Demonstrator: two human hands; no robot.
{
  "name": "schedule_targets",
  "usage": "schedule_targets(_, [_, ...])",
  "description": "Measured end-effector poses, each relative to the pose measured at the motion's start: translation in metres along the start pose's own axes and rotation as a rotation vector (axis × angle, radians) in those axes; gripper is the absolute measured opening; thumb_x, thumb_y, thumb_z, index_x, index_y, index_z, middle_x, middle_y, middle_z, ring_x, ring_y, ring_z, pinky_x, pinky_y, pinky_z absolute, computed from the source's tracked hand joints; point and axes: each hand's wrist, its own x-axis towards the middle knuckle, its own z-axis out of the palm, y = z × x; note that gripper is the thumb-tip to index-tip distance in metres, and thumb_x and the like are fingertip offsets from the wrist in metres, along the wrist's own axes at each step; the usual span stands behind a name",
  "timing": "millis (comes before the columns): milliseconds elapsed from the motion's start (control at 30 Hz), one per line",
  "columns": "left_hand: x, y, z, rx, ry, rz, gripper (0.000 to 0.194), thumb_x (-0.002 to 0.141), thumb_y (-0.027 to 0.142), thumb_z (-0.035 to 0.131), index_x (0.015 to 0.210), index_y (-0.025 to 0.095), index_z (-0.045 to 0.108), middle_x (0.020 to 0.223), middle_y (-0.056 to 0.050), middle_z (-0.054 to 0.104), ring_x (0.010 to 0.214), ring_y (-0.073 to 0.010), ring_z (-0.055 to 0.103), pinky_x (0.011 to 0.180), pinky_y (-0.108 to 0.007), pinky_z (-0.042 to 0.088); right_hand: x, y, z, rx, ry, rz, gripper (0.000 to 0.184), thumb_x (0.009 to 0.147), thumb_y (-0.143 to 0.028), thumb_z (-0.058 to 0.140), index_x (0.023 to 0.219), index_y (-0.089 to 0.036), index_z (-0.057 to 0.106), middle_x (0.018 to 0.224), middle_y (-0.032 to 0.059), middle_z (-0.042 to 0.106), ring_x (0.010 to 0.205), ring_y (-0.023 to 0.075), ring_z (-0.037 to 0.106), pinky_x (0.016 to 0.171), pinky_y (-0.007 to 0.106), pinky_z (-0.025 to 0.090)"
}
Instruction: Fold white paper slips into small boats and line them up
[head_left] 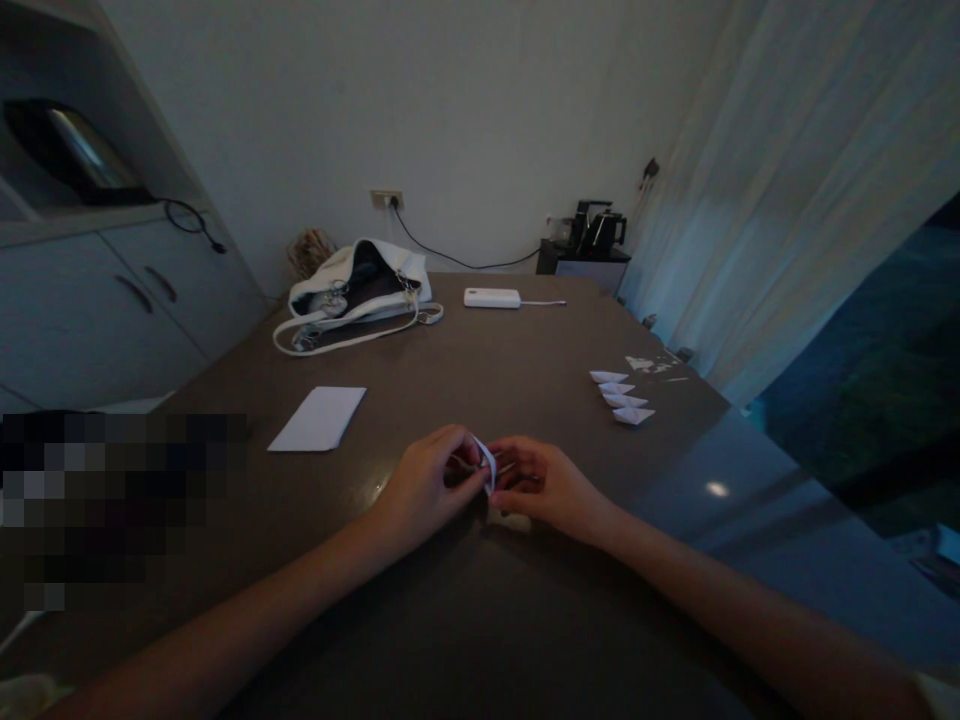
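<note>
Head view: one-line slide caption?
Both hands, left and right, hold a folded white paper above the table, near paper boats and blank sheets.

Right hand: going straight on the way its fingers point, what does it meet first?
First the folded white paper, which it appears to touch, then probably the left hand; exact depth is unclear.

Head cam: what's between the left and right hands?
A folded white paper, pinched by the left hand; the right hand meets it from the other side, grip unclear. Shows in the head view.
</note>
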Motion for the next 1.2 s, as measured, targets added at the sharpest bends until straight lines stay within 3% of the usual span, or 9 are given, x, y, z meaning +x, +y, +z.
schedule_targets(233, [0.0,0.0,0.001,0.03,-0.043,-0.008,0.007,0.081,0.018,0.061,0.078,0.016,0.055,0.074,-0.001,0.061,0.066,-0.013,0.06,0.061,-0.024,0.048,0.004,0.002,-0.002,0.016,0.027,0.051,0.026,0.076,-0.026,0.067,0.099,-0.015,0.059,0.08,0.0022,0.065,0.071,0.0132,0.063,0.068,0.028,0.051])
schedule_targets(533, [-0.003,0.003,0.002,-0.055,-0.137,-0.059,0.012,0.089,0.028,0.053,0.088,0.017,0.058,0.076,0.0,0.064,0.063,-0.0112,0.058,0.057,-0.021,0.042,0.001,-0.002,0.002,-0.117,-0.022,0.005,0.019,0.077,-0.022,0.064,0.094,-0.014,0.061,0.079,0.0022,0.062,0.069,0.0132,0.059,0.067,0.027,0.049])
schedule_targets(667, [-0.003,0.004,-0.002,-0.018,-0.084,-0.033,0.013,0.09,0.029,0.053,0.091,0.018,0.059,0.071,0.002,0.061,0.059,-0.0105,0.054,0.055,-0.02,0.04,0.0,-0.004,-0.002,-0.179,-0.045,0.011,0.014,0.084,-0.028,0.056,0.087,-0.015,0.06,0.07,-0.0001,0.058,0.062,0.0117,0.056,0.061,0.025,0.046])
schedule_targets(767, [-0.001,0.0,-0.004,-0.012,-0.012,-0.061,0.018,0.086,0.031,0.058,0.097,0.018,0.059,0.075,0.0,0.061,0.063,-0.0119,0.055,0.057,-0.021,0.043,-0.001,-0.005,-0.006,-0.279,-0.054,0.033,0.021,0.088,-0.031,0.05,0.079,-0.014,0.058,0.061,-0.0018,0.052,0.055,0.0105,0.052,0.053,0.022,0.043])
schedule_targets(833, [0.001,-0.003,-0.003,-0.059,-0.043,-0.103,0.02,0.086,0.033,0.058,0.098,0.018,0.061,0.079,-0.001,0.063,0.067,-0.0131,0.058,0.059,-0.022,0.045,-0.002,-0.004,-0.008,-0.342,-0.062,0.049,0.024,0.09,-0.032,0.049,0.076,-0.014,0.058,0.059,-0.0021,0.05,0.053,0.0099,0.05,0.05,0.021,0.04])
schedule_targets(933, [0.003,-0.007,-0.002,-0.144,-0.14,-0.162,0.021,0.086,0.035,0.055,0.09,0.017,0.064,0.077,-0.002,0.065,0.066,-0.0134,0.059,0.059,-0.023,0.045,-0.002,-0.003,-0.01,-0.364,-0.087,0.05,0.025,0.09,-0.034,0.049,0.083,-0.014,0.061,0.066,0.0005,0.057,0.054,0.0093,0.052,0.048,0.019,0.041])
schedule_targets(1067, [0.003,-0.01,0.001,-0.19,-0.167,-0.211,0.02,0.086,0.032,0.054,0.086,0.015,0.064,0.076,-0.002,0.067,0.065,-0.0133,0.06,0.059,-0.023,0.046,-0.001,0.0,-0.013,-0.294,-0.043,0.063,0.023,0.089,-0.035,0.052,0.101,-0.017,0.056,0.076,0.0026,0.064,0.053,0.0091,0.054,0.045,0.019,0.042])
schedule_targets(1200, [0.003,-0.014,0.003,-0.154,-0.164,-0.235,0.02,0.084,0.031,0.053,0.084,0.015,0.065,0.075,-0.003,0.067,0.067,-0.0149,0.061,0.06,-0.024,0.046,-0.002,0.001,-0.014,-0.306,-0.001,0.05,0.015,0.087,-0.032,0.053,0.093,-0.018,0.052,0.073,0.0019,0.065,0.05,0.0097,0.056,0.042,0.018,0.041])
